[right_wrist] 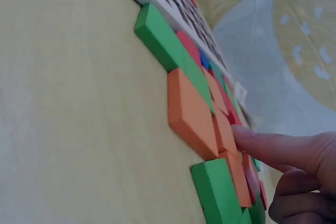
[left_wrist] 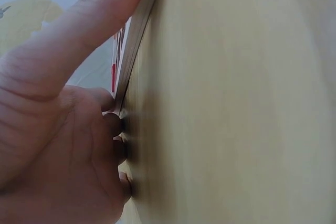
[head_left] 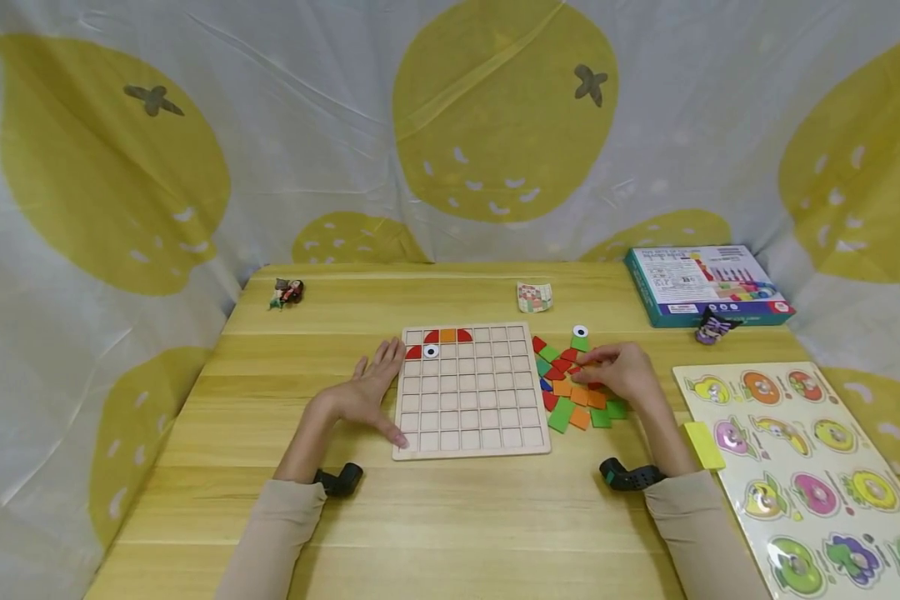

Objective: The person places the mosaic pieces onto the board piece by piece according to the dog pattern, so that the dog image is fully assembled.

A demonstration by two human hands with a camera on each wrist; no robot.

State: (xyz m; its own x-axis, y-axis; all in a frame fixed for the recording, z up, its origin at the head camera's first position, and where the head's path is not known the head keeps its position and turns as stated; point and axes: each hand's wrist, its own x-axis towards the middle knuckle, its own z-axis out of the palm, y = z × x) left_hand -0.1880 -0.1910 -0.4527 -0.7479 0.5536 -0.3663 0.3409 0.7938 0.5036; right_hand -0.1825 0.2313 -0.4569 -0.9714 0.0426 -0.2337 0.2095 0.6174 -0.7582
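A square wooden grid board (head_left: pixel 474 392) lies on the table; red and orange tiles and a white eye tile (head_left: pixel 431 352) sit in its top left cells. My left hand (head_left: pixel 363 396) rests along the board's left edge, thumb at the lower corner and fingers spread toward the upper one. In the left wrist view, the thumb (left_wrist: pixel 79 30) lies against the board's edge. Over the loose tile pile, my right hand (head_left: pixel 621 371) has thumb and forefinger about a small red tile (head_left: pixel 574 369). The right wrist view shows orange tiles (right_wrist: pixel 191 114) and green tiles (right_wrist: pixel 216 190) close by; the forefinger's tip is hidden there.
Another eye tile (head_left: pixel 581 332) lies above the pile. A small picture card (head_left: pixel 534 297) is behind the board. At right are a boxed set (head_left: pixel 708 283), a purple figurine (head_left: pixel 714 327), a fruit puzzle board (head_left: pixel 783 467) and a yellow block (head_left: pixel 703 446). Another figurine (head_left: pixel 287 293) stands far left.
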